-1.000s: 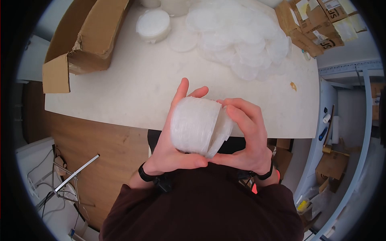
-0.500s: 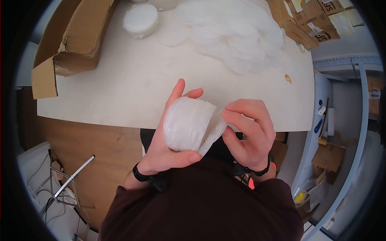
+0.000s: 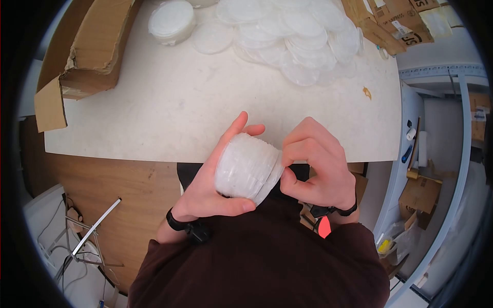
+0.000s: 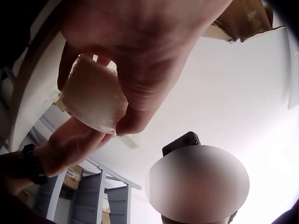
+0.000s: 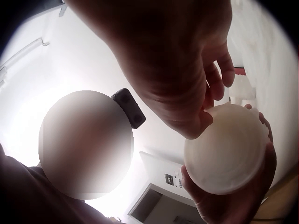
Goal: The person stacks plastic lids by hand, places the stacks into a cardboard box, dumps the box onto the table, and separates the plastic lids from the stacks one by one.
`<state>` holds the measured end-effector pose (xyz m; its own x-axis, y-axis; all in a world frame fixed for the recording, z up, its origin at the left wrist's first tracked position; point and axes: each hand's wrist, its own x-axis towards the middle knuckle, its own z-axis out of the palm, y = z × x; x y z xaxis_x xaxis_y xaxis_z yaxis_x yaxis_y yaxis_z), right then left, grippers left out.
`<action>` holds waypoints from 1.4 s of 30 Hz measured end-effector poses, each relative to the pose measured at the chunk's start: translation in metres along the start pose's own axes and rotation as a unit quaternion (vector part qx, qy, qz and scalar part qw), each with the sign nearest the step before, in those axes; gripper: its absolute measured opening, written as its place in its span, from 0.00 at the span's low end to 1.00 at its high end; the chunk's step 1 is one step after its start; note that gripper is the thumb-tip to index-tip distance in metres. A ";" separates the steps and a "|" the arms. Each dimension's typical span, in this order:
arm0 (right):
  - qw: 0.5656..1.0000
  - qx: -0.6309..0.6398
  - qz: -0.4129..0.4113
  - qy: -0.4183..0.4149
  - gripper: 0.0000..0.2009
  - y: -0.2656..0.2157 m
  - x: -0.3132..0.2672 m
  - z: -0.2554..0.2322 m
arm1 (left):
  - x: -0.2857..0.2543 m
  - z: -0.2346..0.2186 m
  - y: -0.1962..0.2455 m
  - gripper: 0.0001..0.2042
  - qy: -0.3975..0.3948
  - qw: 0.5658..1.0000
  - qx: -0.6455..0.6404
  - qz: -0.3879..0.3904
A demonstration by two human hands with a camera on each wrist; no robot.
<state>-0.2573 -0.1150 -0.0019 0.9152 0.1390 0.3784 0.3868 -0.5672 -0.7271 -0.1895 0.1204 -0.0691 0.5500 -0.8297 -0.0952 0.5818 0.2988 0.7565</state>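
A thick stack of round, translucent white plastic lids [image 3: 245,167] is held above the table's near edge, in front of the person's body. My left hand [image 3: 203,187] grips it from the left, thumb along the near side and fingers round the far side. At the right end, my right hand [image 3: 324,167] pinches the edge of the end lids with thumb and curled forefinger. The right wrist view shows the round face of the end lid [image 5: 229,154], with the right thumb at its rim. In the left wrist view the left palm hides part of the stack [image 4: 93,100].
Across the white table [image 3: 154,113] lies a spread pile of similar discs [image 3: 303,46]. Another stack [image 3: 172,23] stands to its left, beside a single disc [image 3: 213,38]. An open cardboard box [image 3: 95,46] sits at left, cartons [image 3: 387,28] at the back right.
The end lids, earlier tilted away from the stack with a wedge-shaped gap, now lie closer against it. My right hand went from spread fingers to a tighter pinch at their edge.
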 end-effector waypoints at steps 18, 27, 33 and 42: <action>1.000 0.006 0.015 -0.022 0.16 0.004 -0.009 -0.005 | 0.008 -0.002 -0.005 0.68 0.021 0.997 -0.066 -0.035; 0.988 0.078 0.095 -0.091 0.15 -0.004 -0.005 -0.020 | 0.017 -0.002 -0.012 0.67 0.060 0.994 -0.092 -0.014; 0.926 0.278 0.204 0.154 0.08 0.026 0.002 -0.062 | 0.030 -0.003 0.001 0.64 0.089 0.987 -0.129 -0.017; 0.890 -0.019 0.295 0.348 0.30 0.194 0.068 -0.156 | 0.038 -0.005 -0.001 0.62 0.091 0.991 -0.100 -0.023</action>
<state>-0.1379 -0.3421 -0.0280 0.6606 -0.7206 0.2106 -0.1527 -0.4037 -0.9021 -0.1664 0.0912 -0.0770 0.6075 -0.7521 -0.2555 0.7067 0.3649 0.6061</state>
